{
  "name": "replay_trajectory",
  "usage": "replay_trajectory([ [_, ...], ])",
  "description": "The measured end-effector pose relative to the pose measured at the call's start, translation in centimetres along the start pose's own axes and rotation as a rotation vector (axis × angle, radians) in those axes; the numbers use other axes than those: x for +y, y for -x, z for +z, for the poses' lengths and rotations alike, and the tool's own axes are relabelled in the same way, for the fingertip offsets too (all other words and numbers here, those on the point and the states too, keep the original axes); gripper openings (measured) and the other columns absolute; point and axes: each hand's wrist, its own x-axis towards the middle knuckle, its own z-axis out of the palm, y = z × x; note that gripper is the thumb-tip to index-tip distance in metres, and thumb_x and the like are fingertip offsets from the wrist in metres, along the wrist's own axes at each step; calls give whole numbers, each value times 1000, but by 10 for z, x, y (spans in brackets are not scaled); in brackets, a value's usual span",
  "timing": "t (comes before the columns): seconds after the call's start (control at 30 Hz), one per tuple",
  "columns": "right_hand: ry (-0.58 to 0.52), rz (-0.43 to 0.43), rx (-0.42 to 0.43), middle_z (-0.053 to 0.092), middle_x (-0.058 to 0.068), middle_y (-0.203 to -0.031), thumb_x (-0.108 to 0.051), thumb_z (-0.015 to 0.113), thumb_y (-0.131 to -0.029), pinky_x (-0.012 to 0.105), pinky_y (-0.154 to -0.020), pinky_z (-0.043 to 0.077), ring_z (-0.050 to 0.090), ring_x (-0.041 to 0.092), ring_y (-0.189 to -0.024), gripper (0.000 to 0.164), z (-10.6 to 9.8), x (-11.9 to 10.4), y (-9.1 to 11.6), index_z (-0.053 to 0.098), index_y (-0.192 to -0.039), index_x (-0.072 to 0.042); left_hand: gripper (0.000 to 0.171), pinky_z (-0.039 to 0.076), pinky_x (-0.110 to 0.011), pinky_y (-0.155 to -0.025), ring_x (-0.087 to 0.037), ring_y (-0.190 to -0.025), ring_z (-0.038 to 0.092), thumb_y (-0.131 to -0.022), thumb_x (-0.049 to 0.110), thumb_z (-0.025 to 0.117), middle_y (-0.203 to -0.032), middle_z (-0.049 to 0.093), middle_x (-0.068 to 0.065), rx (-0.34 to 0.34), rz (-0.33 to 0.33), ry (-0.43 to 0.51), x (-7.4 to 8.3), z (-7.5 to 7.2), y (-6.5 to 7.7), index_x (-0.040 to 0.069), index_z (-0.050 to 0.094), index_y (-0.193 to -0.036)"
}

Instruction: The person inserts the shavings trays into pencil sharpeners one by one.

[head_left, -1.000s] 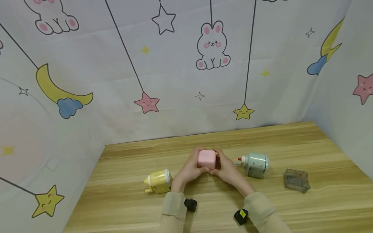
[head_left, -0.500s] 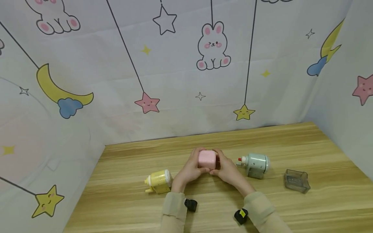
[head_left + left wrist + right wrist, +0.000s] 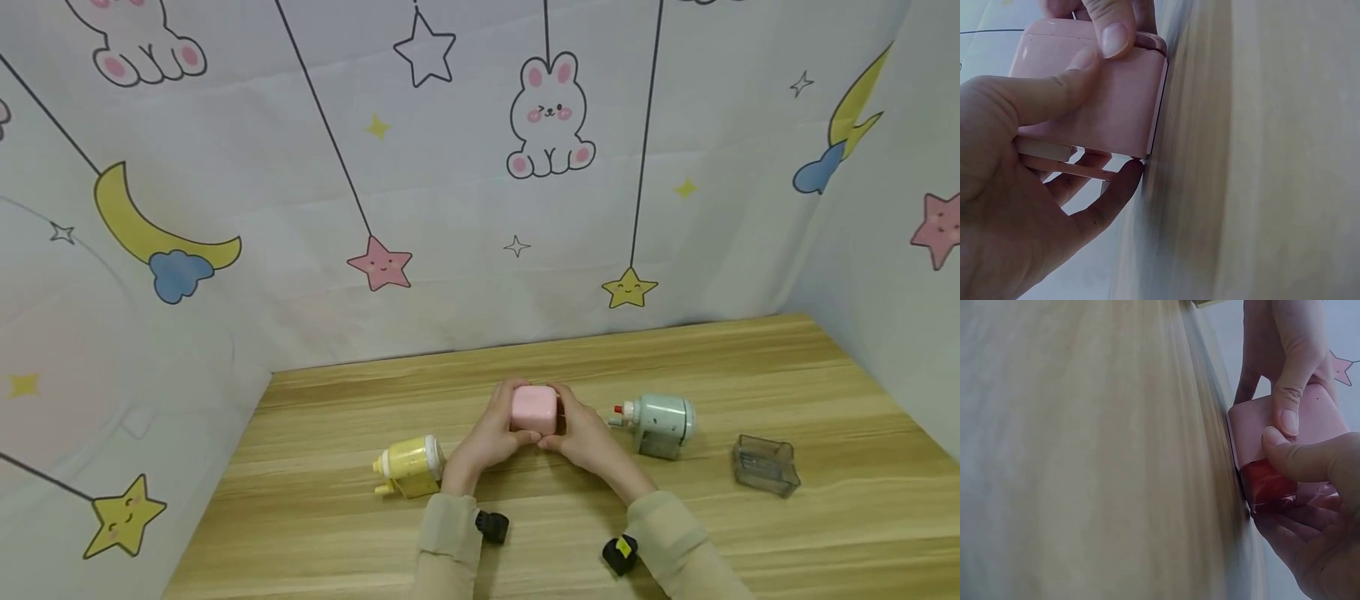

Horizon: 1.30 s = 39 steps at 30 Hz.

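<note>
Head view, pink box (image 3: 534, 408), sides partly hidden by fingers (image 3: 504, 402)

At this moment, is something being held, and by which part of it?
Yes, a pink box-shaped object: the left hand and the right hand grip its opposite sides, both thumbs on its near face.

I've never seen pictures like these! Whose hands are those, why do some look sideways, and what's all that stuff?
There's no robot here, just a person's bare hands. The wide picture comes from a camera worn on the head, looking forward and down. The sideways close-ups come from cameras on each wrist. The left hand and right hand hold a pink box together. The wooden table also has a yellow gadget, a pale green gadget and a see-through grey tray.
</note>
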Motion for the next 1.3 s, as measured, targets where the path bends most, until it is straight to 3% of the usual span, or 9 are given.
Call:
replay_trajectory([
  [0.33,-7,11,2,55,18,-123,-14,77,-69,50,-90,43,48,26,-109,74,1,0,0,38,-131,-7,70,37,-48,-95,-23,-110,39,-71,8,72,-125,39,-15,19,5,11,7,-1,-1,8,33,-130],
  [0.53,-23,13,9,53,19,-124,-14,76,-69,50,-92,42,47,26,-110,74,1,0,1,37,-131,-5,71,40,-48,-94,-22,-110,42,-72,13,73,-125,41,-13,17,-5,-74,10,-4,0,11,34,-131],
  [0.83,-129,0,-13,50,19,-128,-13,76,-70,49,-94,41,45,25,-113,77,0,1,4,34,-133,-4,74,42,-45,-93,-21,-111,42,-71,23,75,-126,45,-11,47,-32,-277,15,-6,2,13,37,-133],
  [1.3,-107,-31,34,45,23,-131,-12,75,-70,55,-97,36,40,30,-117,83,1,3,11,27,-137,-3,80,42,-47,-91,-23,-112,41,-69,33,76,-126,47,-10,66,-47,-404,22,-5,6,14,36,-136],
])
